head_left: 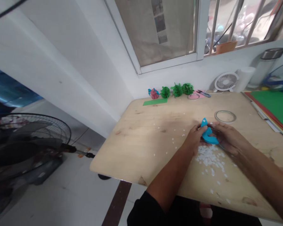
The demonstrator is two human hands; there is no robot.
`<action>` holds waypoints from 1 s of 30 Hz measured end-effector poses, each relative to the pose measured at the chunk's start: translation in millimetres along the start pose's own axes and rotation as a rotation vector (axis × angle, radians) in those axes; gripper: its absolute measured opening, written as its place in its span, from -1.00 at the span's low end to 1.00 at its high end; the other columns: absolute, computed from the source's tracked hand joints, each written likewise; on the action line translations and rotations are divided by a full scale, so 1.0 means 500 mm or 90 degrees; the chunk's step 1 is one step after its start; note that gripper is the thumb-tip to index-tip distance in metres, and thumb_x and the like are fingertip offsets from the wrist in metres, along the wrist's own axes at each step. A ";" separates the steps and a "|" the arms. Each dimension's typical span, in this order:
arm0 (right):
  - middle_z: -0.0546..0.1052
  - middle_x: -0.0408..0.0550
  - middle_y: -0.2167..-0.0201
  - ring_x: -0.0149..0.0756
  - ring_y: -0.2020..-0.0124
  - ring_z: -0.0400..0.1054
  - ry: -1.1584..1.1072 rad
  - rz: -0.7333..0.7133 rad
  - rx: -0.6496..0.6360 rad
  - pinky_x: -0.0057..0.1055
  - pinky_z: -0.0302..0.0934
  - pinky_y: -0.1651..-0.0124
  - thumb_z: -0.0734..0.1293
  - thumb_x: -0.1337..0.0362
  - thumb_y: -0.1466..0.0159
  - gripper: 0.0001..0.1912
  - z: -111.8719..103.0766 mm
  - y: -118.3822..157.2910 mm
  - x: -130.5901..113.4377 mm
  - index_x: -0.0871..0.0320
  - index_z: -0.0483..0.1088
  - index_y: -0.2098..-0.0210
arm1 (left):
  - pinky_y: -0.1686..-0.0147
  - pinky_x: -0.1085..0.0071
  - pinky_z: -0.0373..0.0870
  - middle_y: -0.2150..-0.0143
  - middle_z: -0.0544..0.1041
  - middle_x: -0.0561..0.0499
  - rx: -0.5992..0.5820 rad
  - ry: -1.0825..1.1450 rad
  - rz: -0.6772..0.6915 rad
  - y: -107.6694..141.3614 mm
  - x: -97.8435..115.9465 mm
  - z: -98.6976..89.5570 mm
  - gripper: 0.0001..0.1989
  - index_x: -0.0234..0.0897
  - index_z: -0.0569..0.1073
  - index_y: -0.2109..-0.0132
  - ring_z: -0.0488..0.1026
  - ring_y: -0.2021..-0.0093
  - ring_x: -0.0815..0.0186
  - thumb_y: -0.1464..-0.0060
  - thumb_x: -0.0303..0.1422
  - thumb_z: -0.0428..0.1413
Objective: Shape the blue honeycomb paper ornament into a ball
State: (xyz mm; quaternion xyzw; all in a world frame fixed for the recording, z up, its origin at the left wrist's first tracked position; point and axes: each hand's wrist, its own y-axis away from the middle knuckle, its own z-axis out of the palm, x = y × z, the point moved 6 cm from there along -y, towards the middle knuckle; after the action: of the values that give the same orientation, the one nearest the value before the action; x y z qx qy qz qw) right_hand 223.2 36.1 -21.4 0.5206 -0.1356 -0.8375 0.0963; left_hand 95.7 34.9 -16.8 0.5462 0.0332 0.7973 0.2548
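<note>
A curved blue paper cut-out (207, 137) is held up over the wooden table, with a small white square stuck near its top tip. My left hand (195, 137) grips its left side, thumb in front. My right hand (230, 136) closes on its right end, and some of those fingers are hidden behind the piece. Just below both hands lies a loose heap of small white bits (211, 158), with more scattered to the left. A metal ring (225, 116) rests on the table beyond my right hand.
Folded paper ornaments (165, 92) line the wall beside a green paper strip (155, 102). A cutter (204, 93) and a second ring (193, 97) sit nearby. A small white fan (226, 82) stands at the back; coloured sheets (273, 106) lie right. A floor fan (25, 147) is left.
</note>
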 end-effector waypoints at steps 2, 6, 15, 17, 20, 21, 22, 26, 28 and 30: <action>0.62 -0.09 0.39 -0.31 0.42 0.49 0.037 -0.019 -0.019 -0.37 0.45 0.35 0.56 0.14 -0.05 -0.77 -0.001 -0.002 -0.001 0.08 0.55 0.36 | 0.44 0.38 0.49 0.29 0.51 -0.03 -0.029 0.018 -0.005 0.004 -0.001 0.001 -0.60 -0.27 0.47 0.02 0.48 0.42 0.32 -0.01 -0.20 0.25; 0.66 -0.01 0.31 -0.18 0.33 0.55 0.104 -0.055 -0.044 -0.21 0.49 0.25 0.53 0.05 -0.08 -0.72 0.002 -0.002 -0.004 0.06 0.55 0.31 | 0.35 0.36 0.50 0.26 0.53 -0.06 -0.055 0.049 0.000 0.009 0.001 -0.003 -0.54 -0.27 0.48 0.02 0.50 0.34 0.29 0.12 -0.30 0.31; 0.61 -0.10 0.40 -0.20 0.31 0.49 0.301 -0.304 0.133 -0.28 0.38 0.22 0.55 0.04 0.00 -0.72 -0.006 0.018 -0.054 0.03 0.49 0.40 | 0.50 0.48 0.42 0.26 0.50 0.01 0.049 -0.024 0.051 0.001 0.007 -0.038 -0.26 -0.24 0.38 -0.22 0.44 0.41 0.37 0.17 -0.33 0.35; 0.60 -0.09 0.41 -0.20 0.35 0.46 0.440 -0.400 0.168 -0.27 0.34 0.24 0.48 0.06 -0.10 -0.80 0.006 0.036 -0.070 0.03 0.50 0.38 | 0.56 0.52 0.36 0.25 0.51 0.01 0.067 -0.036 0.049 0.001 0.007 -0.042 -0.21 -0.24 0.34 -0.27 0.41 0.45 0.40 0.15 -0.32 0.34; 0.60 -0.08 0.41 -0.20 0.37 0.46 0.620 -0.542 0.160 -0.26 0.31 0.24 0.38 0.15 -0.22 -0.88 0.037 0.066 -0.083 0.03 0.53 0.34 | 0.61 0.57 0.27 0.24 0.53 0.00 0.082 -0.062 0.055 0.003 0.011 -0.046 -0.26 -0.23 0.33 -0.28 0.37 0.49 0.44 0.09 -0.33 0.29; 0.60 -0.07 0.40 -0.20 0.37 0.47 0.663 -0.593 0.141 -0.25 0.31 0.24 0.36 0.18 -0.25 -0.88 0.049 0.075 -0.085 0.03 0.54 0.32 | 0.62 0.58 0.25 0.24 0.53 -0.01 0.085 -0.072 0.059 0.005 0.013 -0.047 -0.28 -0.23 0.34 -0.28 0.36 0.49 0.44 0.07 -0.33 0.28; 0.61 -0.06 0.39 -0.19 0.36 0.48 0.699 -0.642 0.118 -0.25 0.32 0.23 0.34 0.20 -0.27 -0.88 0.059 0.083 -0.086 0.03 0.54 0.30 | 0.62 0.58 0.23 0.24 0.53 -0.02 0.088 -0.082 0.063 0.006 0.014 -0.048 -0.30 -0.23 0.35 -0.27 0.35 0.50 0.45 0.05 -0.32 0.27; 0.63 -0.05 0.38 -0.18 0.35 0.50 0.794 -0.778 0.067 -0.26 0.33 0.23 0.32 0.28 -0.31 -0.87 0.079 0.100 -0.087 0.03 0.54 0.29 | 0.61 0.59 0.20 0.21 0.55 -0.04 0.098 -0.114 0.074 0.010 0.019 -0.053 -0.34 -0.21 0.39 -0.23 0.34 0.50 0.46 0.05 -0.28 0.29; 0.63 -0.05 0.37 -0.19 0.34 0.50 0.822 -0.817 0.061 -0.26 0.34 0.23 0.32 0.32 -0.31 -0.87 0.080 0.102 -0.086 0.03 0.53 0.29 | 0.60 0.59 0.19 0.18 0.55 -0.06 0.096 -0.128 0.074 0.011 0.019 -0.054 -0.34 -0.21 0.39 -0.23 0.34 0.50 0.46 0.05 -0.27 0.29; 0.63 -0.05 0.37 -0.19 0.34 0.51 0.847 -0.843 0.060 -0.27 0.34 0.23 0.32 0.34 -0.31 -0.87 0.081 0.103 -0.086 0.03 0.52 0.29 | 0.60 0.59 0.19 0.16 0.56 -0.07 0.092 -0.137 0.073 0.011 0.019 -0.054 -0.34 -0.21 0.38 -0.24 0.34 0.50 0.46 0.04 -0.27 0.27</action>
State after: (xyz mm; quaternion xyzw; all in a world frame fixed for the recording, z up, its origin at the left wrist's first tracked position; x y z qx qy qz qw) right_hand 206.7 5.5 48.7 0.8670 0.2372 -0.2458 -0.3629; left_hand 67.1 40.3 -17.8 0.6462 0.0316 0.7430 0.1711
